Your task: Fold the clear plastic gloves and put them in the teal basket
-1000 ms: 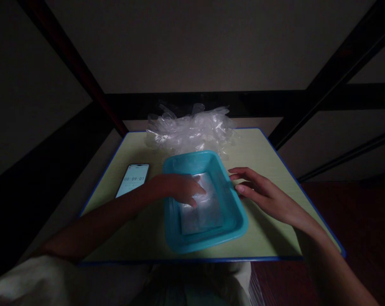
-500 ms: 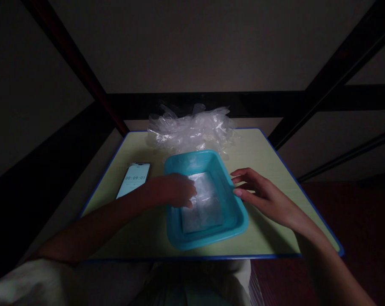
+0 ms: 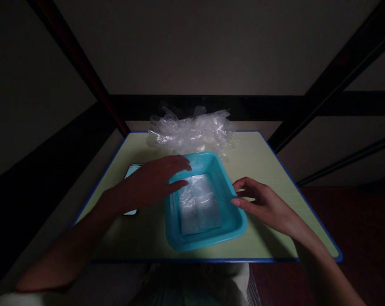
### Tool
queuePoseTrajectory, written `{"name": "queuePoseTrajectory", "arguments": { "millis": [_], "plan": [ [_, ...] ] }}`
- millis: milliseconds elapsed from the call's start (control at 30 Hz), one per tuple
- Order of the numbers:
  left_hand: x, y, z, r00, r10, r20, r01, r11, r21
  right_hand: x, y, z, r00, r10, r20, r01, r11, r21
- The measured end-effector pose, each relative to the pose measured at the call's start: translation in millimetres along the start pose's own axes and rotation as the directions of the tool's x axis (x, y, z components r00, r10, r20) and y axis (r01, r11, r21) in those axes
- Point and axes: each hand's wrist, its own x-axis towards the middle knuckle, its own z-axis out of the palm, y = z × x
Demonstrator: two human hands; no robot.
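Note:
A turquoise plastic basin (image 3: 205, 243) stands on the small table before me. Flat, shiny clear-plastic packets or sheets (image 3: 201, 208) lie on its floor; what they are exactly is hard to make out. My left hand (image 3: 162, 174) hovers at the basin's left rim, thumb and fingers spread, with nothing visible in it. At the opposite side, my right hand (image 3: 259, 199) holds the rim loosely, its thumb over the edge and its fingers against the outside. Behind the basin is a crumpled heap of clear disposable plastic gloves (image 3: 192, 129).
A phone (image 3: 131, 172) with a lit screen lies left of the basin, partly covered by my left forearm. The pale green table (image 3: 253, 157) has a blue edge. A wall (image 3: 205, 51) with a dark band rises right behind it.
My left hand has lifted off the packets inside the basin and moved back left to the rim, its fingers opening and its arm now covering more of the phone. The right hand stays put.

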Motion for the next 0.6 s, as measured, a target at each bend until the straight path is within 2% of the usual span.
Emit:
{"name": "queuePoseTrajectory", "arguments": {
  "millis": [33, 67, 100, 167, 233, 300, 333, 400, 500, 600],
  "plan": [
    [-4, -1, 0, 0.989, -0.1, -0.11, 0.094, 0.994, -0.055, 0, 1, 0, 1.0, 0.003, 0.007, -0.003, 1.0, -0.01],
    [-9, -2, 2, 0.952, -0.22, -0.214, 0.195, 0.972, -0.132, 1, 2, 1, 1.0, 0.003, 0.012, -0.003, 1.0, -0.02],
    [-13, -4, 7, 0.901, -0.337, -0.273, 0.278, 0.932, -0.232, 1, 3, 1, 1.0, 0.001, 0.015, -0.001, 1.0, -0.03],
    [-23, -10, 23, 0.835, -0.497, -0.236, 0.348, 0.81, -0.472, 3, 4, 2, 1.0, -0.009, 0.017, 0.01, 0.999, -0.048],
    [-31, -15, 40, 0.809, -0.587, -0.04, 0.406, 0.606, -0.685, 3, 6, 3, 0.999, -0.028, 0.015, 0.029, 0.998, -0.063],
    [-37, -17, 53, 0.769, -0.631, 0.103, 0.433, 0.394, -0.811, 4, 7, 5, 0.999, -0.042, 0.011, 0.043, 0.996, -0.077],
    [-38, -16, 57, 0.766, -0.621, 0.165, 0.431, 0.308, -0.848, 4, 8, 6, 0.999, -0.047, 0.006, 0.047, 0.996, -0.079],
    [-38, -13, 60, 0.766, -0.606, 0.215, 0.403, 0.192, -0.895, 5, 7, 7, 0.998, -0.058, -0.008, 0.058, 0.996, -0.071],
    [-36, -9, 53, 0.751, -0.634, 0.184, 0.319, 0.106, -0.942, 7, 1, 10, 0.995, -0.095, -0.02, 0.095, 0.995, -0.027],
    [-36, -15, 39, 0.727, -0.673, 0.135, 0.244, 0.069, -0.967, 12, -7, 12, 0.996, -0.082, 0.03, 0.08, 0.995, 0.066]
  ]
}}
